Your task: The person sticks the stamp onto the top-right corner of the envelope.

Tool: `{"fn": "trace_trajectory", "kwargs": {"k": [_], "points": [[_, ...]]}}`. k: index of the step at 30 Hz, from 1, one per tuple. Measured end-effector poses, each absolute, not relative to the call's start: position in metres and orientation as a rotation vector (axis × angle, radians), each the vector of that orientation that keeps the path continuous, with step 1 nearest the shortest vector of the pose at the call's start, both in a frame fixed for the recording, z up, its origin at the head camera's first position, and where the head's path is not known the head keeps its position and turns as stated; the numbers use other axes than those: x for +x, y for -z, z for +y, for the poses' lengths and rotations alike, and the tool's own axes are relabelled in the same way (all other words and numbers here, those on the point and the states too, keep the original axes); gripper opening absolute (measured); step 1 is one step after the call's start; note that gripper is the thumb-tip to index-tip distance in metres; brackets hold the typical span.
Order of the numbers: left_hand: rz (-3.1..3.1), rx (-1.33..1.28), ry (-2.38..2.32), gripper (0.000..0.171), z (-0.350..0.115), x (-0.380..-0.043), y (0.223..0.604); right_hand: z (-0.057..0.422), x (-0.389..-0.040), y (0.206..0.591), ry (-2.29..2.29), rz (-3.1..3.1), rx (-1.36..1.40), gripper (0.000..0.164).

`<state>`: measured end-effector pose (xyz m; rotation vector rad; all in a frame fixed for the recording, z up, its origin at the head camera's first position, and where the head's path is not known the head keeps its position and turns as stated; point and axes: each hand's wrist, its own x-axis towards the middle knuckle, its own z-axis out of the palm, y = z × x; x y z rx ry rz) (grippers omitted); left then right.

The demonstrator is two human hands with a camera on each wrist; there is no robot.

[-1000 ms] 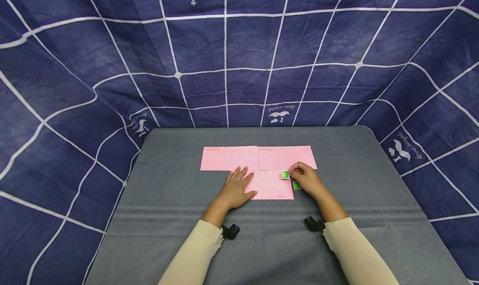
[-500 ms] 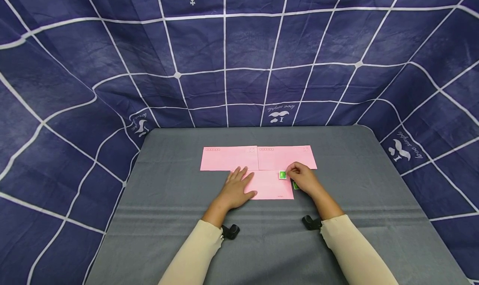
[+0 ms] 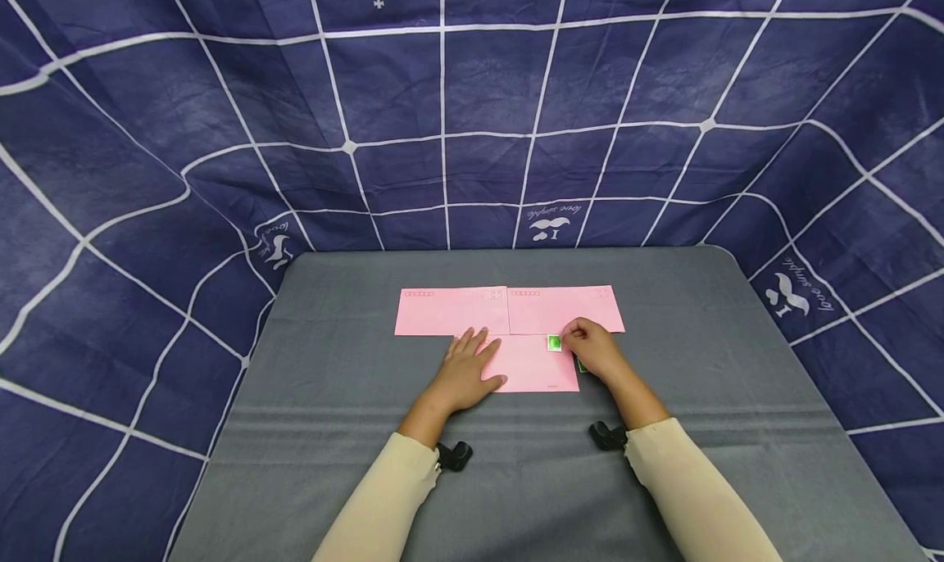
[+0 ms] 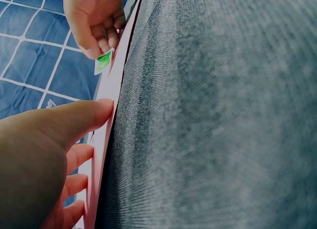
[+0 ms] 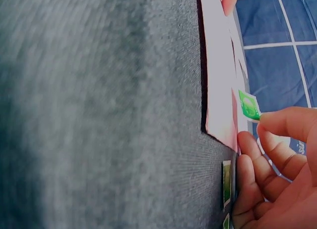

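Note:
Three pink envelopes lie together on the grey cloth. My left hand [image 3: 459, 379] rests with spread fingers on the left part of the near envelope [image 3: 533, 373]. Over that envelope's upper right corner, my right hand [image 3: 594, 351] pinches a green postage stamp [image 3: 554, 343] with a white border between thumb and finger. In the right wrist view the pinched stamp [image 5: 249, 105] is held by one edge and tilts above the paper. Another green stamp [image 5: 227, 183] lies on the cloth beside the envelope, mostly hidden by my right hand in the head view.
Behind the near envelope, a left envelope [image 3: 451, 313] and a right envelope [image 3: 560, 308] lie edge to edge. The grey cloth [image 3: 332, 382] covers the table. A blue curtain [image 3: 487, 103] with white lines surrounds its back and sides. Part of one more stamp [image 5: 226, 222] shows low in the right wrist view.
My right hand has moved a little left with the pinched stamp, further over the near envelope, and now covers more of the stamp on the cloth. My left hand has stayed in place.

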<state>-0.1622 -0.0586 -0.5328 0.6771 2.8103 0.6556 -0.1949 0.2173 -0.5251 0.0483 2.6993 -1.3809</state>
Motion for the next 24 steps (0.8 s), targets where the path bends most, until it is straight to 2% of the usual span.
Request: {"fn": "trace_trajectory", "kwargs": {"k": [24], "points": [[2.806, 0.672, -0.638, 0.070, -0.059, -0.163, 0.533, 0.206, -0.198, 0.525, 1.395, 2.664, 0.159, 0.010]]}}
